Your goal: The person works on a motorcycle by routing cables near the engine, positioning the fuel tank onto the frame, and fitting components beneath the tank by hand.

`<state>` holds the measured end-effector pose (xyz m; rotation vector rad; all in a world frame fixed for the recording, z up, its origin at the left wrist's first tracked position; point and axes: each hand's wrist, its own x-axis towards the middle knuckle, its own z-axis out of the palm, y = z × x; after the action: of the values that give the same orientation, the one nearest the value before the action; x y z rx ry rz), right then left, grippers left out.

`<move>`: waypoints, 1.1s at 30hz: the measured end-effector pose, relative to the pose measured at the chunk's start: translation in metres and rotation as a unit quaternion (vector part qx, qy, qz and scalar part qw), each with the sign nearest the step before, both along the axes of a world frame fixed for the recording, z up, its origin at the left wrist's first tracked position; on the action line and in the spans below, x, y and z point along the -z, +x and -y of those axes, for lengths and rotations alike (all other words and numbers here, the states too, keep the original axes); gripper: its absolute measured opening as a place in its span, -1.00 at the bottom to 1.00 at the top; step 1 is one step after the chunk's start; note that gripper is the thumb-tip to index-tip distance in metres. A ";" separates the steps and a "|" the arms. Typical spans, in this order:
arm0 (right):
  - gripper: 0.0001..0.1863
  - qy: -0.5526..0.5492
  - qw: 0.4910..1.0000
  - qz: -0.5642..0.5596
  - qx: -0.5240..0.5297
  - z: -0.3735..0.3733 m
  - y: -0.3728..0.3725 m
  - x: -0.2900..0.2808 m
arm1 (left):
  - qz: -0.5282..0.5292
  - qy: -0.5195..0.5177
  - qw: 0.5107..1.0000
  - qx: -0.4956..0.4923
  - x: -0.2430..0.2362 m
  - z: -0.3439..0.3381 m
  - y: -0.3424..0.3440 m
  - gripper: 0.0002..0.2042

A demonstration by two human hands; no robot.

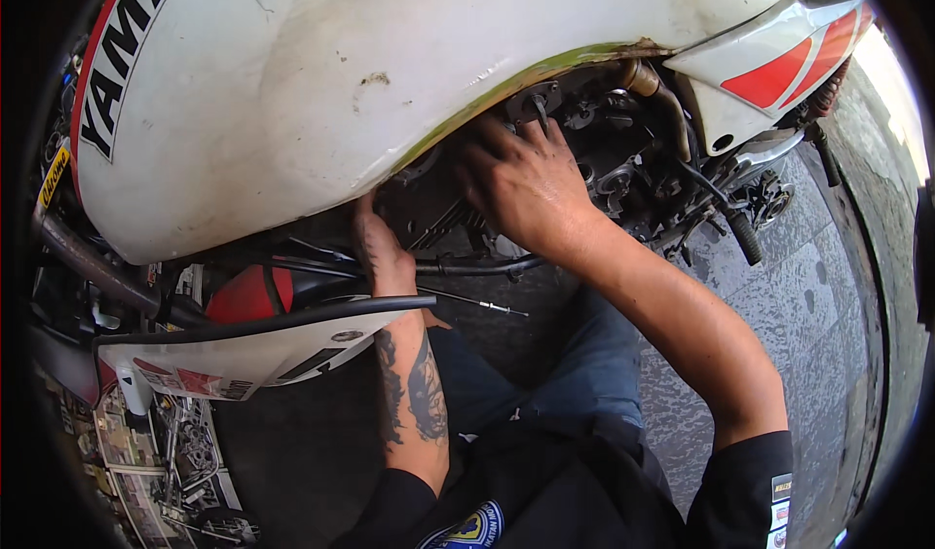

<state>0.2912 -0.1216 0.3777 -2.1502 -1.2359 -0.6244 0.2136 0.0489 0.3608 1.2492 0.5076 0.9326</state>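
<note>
A motorcycle's white fuel tank (321, 101) spans the upper view, its lower edge scuffed and greenish. Beneath that edge, my right hand (531, 184) reaches into the engine area with its fingers bent. Its fingertips meet a short metal piece (541, 111) whose kind I cannot make out; the fingers on its left side are smeared by motion. Further left, my left hand (382, 247) goes up under the tank, thumb side showing and fingers hidden behind the tank's edge. Dark engine parts (618, 174) lie beside my right hand. A thin cable (487, 305) with a metal end hangs below the hands.
A white side panel (292, 349) with black trim juts out beside my left forearm. A white and red rear panel (769, 72) is at upper right, above a footpeg (745, 237). Grey tiled floor (808, 296) lies to the right; loose parts (185, 452) sit at lower left.
</note>
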 end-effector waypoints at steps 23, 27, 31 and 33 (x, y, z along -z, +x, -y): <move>-0.73 0.048 0.999 0.008 -0.007 -0.007 -0.006 -0.002 | -0.181 0.376 0.905 -0.085 0.046 -0.063 0.015 -0.54; -0.74 0.078 0.997 0.018 0.002 -0.004 -0.007 0.002 | -0.116 0.242 0.955 -0.127 0.051 -0.063 0.014 -0.52; -0.74 0.066 0.998 0.020 0.011 -0.001 -0.002 0.007 | -0.066 0.037 0.994 -0.083 0.023 -0.012 0.002 -0.49; -0.74 0.082 0.996 0.025 -0.005 -0.005 -0.006 0.004 | -0.054 0.048 0.994 -0.087 0.032 -0.018 -0.006 -0.50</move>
<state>0.2857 -0.1164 0.3737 -2.0024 -1.1791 -0.7523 0.2078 0.0672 0.3286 1.3639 0.6710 1.0498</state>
